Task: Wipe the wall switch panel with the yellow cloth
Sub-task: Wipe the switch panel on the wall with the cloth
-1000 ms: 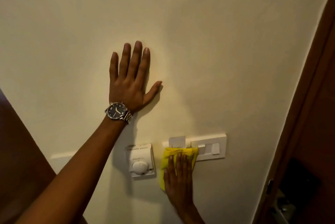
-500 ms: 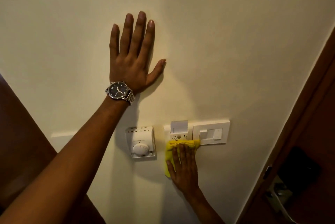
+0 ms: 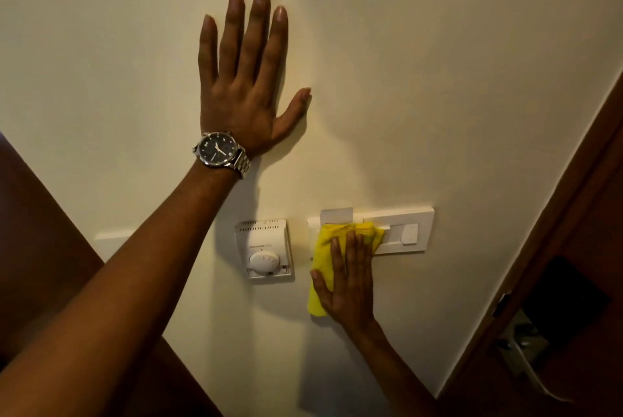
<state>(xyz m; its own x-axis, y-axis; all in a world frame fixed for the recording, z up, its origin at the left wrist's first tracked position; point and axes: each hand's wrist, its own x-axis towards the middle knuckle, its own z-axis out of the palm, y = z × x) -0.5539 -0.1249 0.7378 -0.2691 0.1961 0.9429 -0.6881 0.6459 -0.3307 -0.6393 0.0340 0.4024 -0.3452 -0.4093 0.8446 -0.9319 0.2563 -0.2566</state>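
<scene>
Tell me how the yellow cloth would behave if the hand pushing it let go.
The yellow cloth looks soft and floppy: it is bunched and creased under the right hand. It is probably light. Only that flat palm seems to pin it to the wall, so it would likely slide down and fall.

Your yellow cloth (image 3: 325,249) lies flat against the wall, bunched at its top edge, which covers the left and middle part of the white switch panel (image 3: 409,233). The rest of it hangs below the panel. The panel is a wide horizontal plate; only its right end shows, with one rocker switch uncovered.
</scene>
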